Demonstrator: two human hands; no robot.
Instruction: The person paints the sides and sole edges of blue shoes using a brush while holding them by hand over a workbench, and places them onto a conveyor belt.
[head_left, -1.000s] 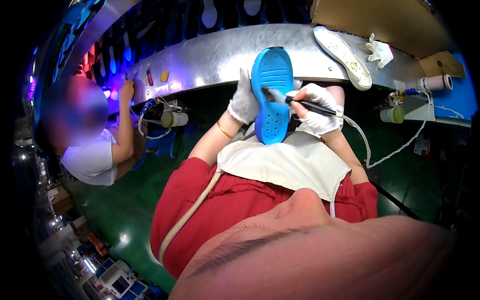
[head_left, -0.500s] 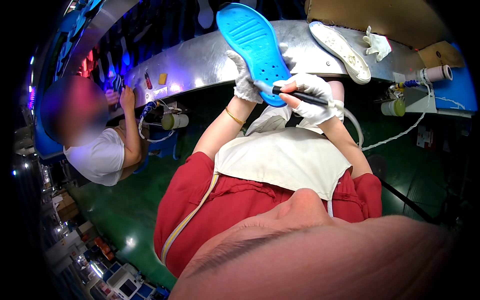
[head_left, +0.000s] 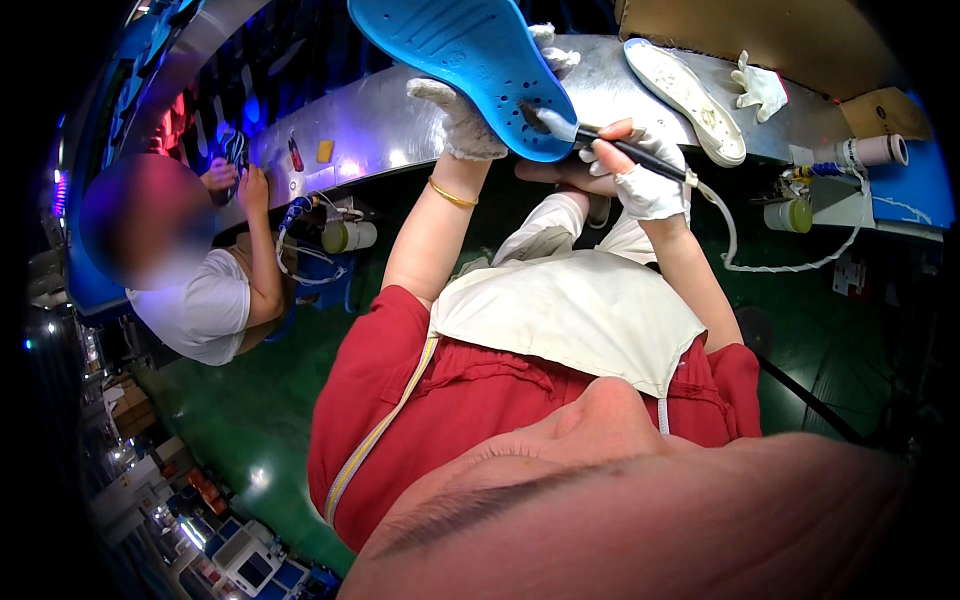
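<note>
My left hand (head_left: 465, 125), in a whitish glove, holds a blue shoe sole (head_left: 450, 50) from beneath, over the near edge of the metal bench. The sole is tilted, with small holes toward its near end and grooves farther up. My right hand (head_left: 648, 185) wears a white glove with the thumb and a finger bare. It grips a black-handled brush (head_left: 630, 152), whose handle runs into a pale hose. The pale bristles lie over the sole's near end beside a dark patch, apparently touching it.
On the metal bench (head_left: 600, 70) to the right lie a white shoe sole (head_left: 685, 100) and a loose white glove (head_left: 762, 90). A capped jar (head_left: 788, 215) hangs below the bench edge. At left, another person (head_left: 205, 300) works near a yellow block (head_left: 325, 151).
The blue sole has moved up and left and is tilted more. The brush tip has shifted from the sole's left edge onto its near end. My right hand has moved slightly right.
</note>
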